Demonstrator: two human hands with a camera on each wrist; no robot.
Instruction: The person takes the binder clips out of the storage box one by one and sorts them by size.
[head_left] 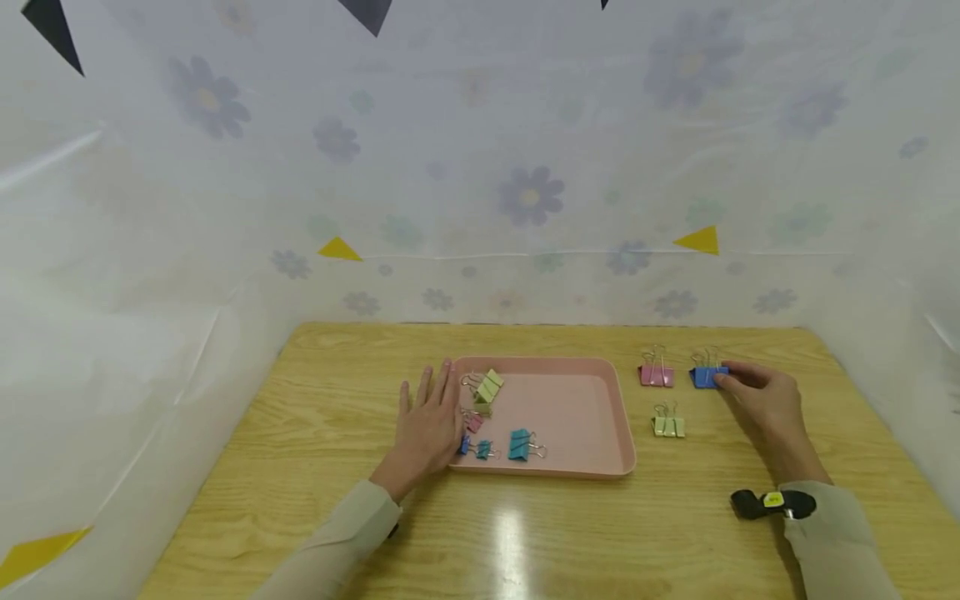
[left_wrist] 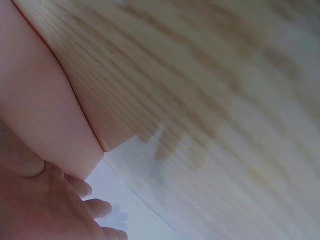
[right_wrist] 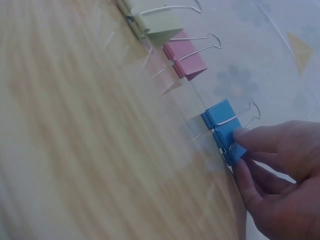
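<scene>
My right hand (head_left: 768,404) pinches a blue binder clip (head_left: 707,377) between thumb and fingers at the far right of the table. In the right wrist view the thumb presses the side of that blue binder clip (right_wrist: 222,115), and its wire handles stick up. A large pink binder clip (head_left: 656,375) stands left of it, with a pale green binder clip (head_left: 668,427) nearer to me. My left hand (head_left: 427,429) lies with straight fingers along the left side of a pink tray (head_left: 570,417). The left wrist view shows this hand (left_wrist: 40,205) against the tray's outer wall (left_wrist: 50,115).
Inside the tray's left half lie a pale green binder clip (head_left: 490,386), a small pink clip (head_left: 474,423), a small blue clip (head_left: 464,445), a small teal clip (head_left: 483,450) and a larger teal clip (head_left: 519,445). A flowered sheet (head_left: 450,283) hangs behind the wooden table (head_left: 337,358).
</scene>
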